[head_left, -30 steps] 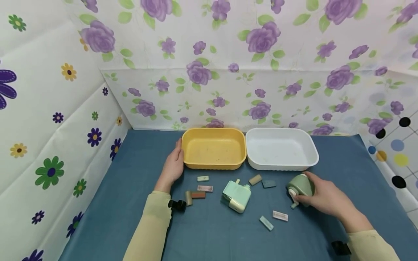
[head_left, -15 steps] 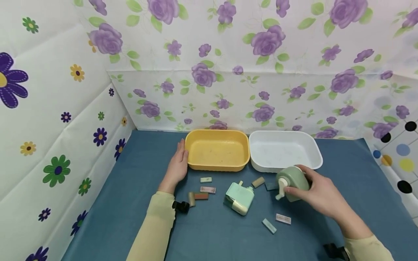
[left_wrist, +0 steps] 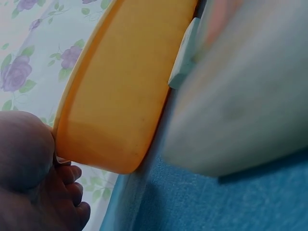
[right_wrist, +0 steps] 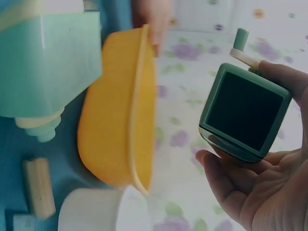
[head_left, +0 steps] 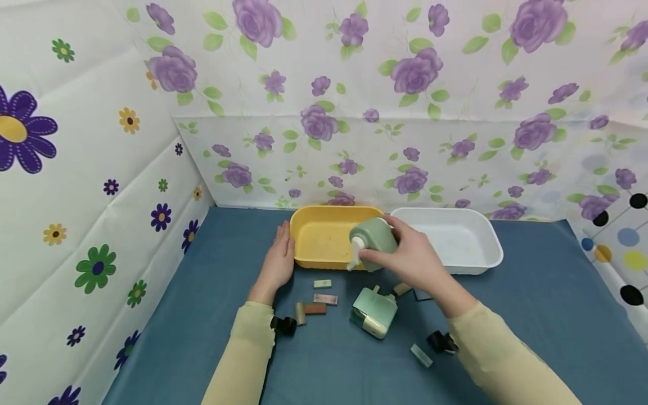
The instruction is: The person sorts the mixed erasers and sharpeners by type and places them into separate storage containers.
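Note:
My right hand [head_left: 417,256] grips a green hand-crank pencil sharpener [head_left: 379,239] over the front right part of the yellow tub [head_left: 316,262]. In the right wrist view, this sharpener [right_wrist: 246,113] shows a dark square face, with its crank on top and the thumb and fingers around it. At the tub's left end, my left hand [head_left: 277,260] touches the outer wall with extended fingers. A second, mint-green pencil sharpener [head_left: 376,309] lies on the blue cloth in front of the tub, and looms large in the right wrist view.
A white tub [head_left: 481,267] stands right of the yellow one. Several small eraser-like blocks lie on the cloth, among them a pale one [head_left: 322,284], a pink one [head_left: 325,299], a brown one [head_left: 315,309] and a light green one [head_left: 421,355]. A flowered sheet [head_left: 283,140] hangs behind.
The right hand has carried the gripped pencil sharpener from the table's right side, past the white tub's front, leftward to the yellow tub. The left hand stays at the yellow tub's end.

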Demonstrator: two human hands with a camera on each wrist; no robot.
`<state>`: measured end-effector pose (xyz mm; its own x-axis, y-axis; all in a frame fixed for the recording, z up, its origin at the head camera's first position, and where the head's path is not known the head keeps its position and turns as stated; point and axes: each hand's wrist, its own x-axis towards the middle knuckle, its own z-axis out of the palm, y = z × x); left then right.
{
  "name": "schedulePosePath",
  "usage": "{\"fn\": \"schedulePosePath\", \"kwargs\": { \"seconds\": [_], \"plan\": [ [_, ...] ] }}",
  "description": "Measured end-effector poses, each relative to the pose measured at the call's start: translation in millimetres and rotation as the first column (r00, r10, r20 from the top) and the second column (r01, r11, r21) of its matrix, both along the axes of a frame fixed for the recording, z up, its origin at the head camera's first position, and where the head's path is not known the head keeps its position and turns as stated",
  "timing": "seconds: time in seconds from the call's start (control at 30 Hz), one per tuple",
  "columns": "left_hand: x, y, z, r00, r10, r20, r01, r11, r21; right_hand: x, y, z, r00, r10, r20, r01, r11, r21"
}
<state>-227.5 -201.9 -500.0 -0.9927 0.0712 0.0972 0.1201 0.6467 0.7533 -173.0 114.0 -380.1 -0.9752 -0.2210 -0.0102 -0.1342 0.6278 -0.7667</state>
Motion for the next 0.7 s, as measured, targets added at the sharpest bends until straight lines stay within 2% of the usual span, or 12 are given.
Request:
{"fn": "schedulePosePath", "kwargs": {
  "seconds": [0.17,0.33,0.5,0.7],
  "plan": [
    [0.6,-0.1,1.8,1.0,-0.004,0.004,0.004,1.0,-0.003,-25.3,-34.3,-12.6,1.0,0.017,-0.002,-0.017,0.999,0.048],
    [0.0,-0.1,0.6,1.0,0.002,0.002,-0.002,1.0,-0.002,-37.9,-64.8,-19.9,0.999,0.001,0.041,-0.002,1.0,0.03],
    [-0.7,0.4,0.0,1.0,0.002,0.017,-0.002,1.0,-0.005,-49.6,-86.2,-22.5,0.996,-0.064,0.059,0.062,0.998,0.032],
    [-2.3,0.1,-0.5,1.0,0.001,0.013,-0.001,1.0,-0.008,-68.5,-104.0,-39.9,0.984,-0.17,0.044,0.162,0.976,0.148]
  ]
}}
